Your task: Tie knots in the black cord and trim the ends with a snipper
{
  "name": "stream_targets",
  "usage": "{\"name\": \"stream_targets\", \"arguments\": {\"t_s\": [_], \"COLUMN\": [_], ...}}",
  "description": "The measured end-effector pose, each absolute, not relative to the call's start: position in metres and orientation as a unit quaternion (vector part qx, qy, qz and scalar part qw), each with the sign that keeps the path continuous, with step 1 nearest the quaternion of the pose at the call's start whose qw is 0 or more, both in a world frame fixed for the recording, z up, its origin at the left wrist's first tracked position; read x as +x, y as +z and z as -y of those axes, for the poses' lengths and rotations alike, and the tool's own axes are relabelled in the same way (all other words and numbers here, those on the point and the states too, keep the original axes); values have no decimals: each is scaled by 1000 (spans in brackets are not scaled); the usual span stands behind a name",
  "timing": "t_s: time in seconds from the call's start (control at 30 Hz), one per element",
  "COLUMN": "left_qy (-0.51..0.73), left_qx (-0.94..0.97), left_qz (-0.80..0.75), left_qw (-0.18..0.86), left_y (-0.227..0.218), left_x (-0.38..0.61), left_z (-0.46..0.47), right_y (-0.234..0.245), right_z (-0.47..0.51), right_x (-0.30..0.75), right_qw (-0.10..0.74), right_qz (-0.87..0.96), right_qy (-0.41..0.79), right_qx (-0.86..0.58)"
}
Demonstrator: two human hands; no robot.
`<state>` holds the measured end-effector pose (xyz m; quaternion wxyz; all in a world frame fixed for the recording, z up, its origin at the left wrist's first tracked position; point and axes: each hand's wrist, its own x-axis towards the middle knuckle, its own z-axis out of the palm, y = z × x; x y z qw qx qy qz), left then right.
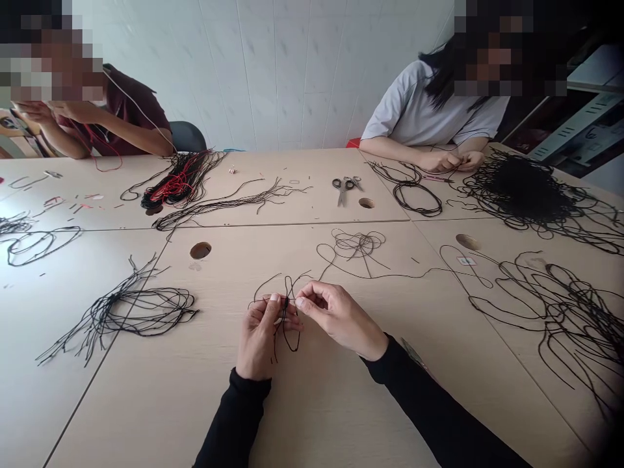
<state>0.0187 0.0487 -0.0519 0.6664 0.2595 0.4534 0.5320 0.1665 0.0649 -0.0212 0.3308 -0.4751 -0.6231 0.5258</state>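
**Close handwork, pinched tight**

The left hand [262, 338] and right hand [341, 318] are both nearly closed, thumbs pressed to fingertips, pinching the same black cord [291, 338] from opposite sides. The cord hangs in loose loops below the grip. A small dark spot sits at the pinch, too small to tell whether knot or bead. Black sleeves [234, 416] cover both forearms.

Just ahead lies a loose tangle [358, 246], and a thin strand trails right toward a larger heap [550, 312]. Left of the hands, a bundle [131, 312] rests on the pale table [121, 403], which has a round hole [200, 250]. Farther off lie scissors [344, 188]. Across the table, a co-worker's hands [451, 161] hold cord beside a dense black pile [521, 185]. Another co-worker's raised hands [43, 110] are behind a red-and-black bunch [180, 182].
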Motion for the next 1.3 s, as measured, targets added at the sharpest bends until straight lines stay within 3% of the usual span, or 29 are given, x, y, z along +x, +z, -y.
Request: {"name": "stream_targets", "arguments": {"t_s": [0.67,1.3], "left_qy": [544,552], "left_qx": [243,304], "left_qz": [-452,-432], "left_qw": [664,646], "left_y": [-49,-53], "left_x": [19,24], "left_z": [-50,-46], "right_y": [-29,-22], "right_z": [-70,-66], "right_x": [174,169], "right_qw": [338,334], "right_qz": [570,606], "right_qy": [534,540], "right_qx": [-525,-479]}}
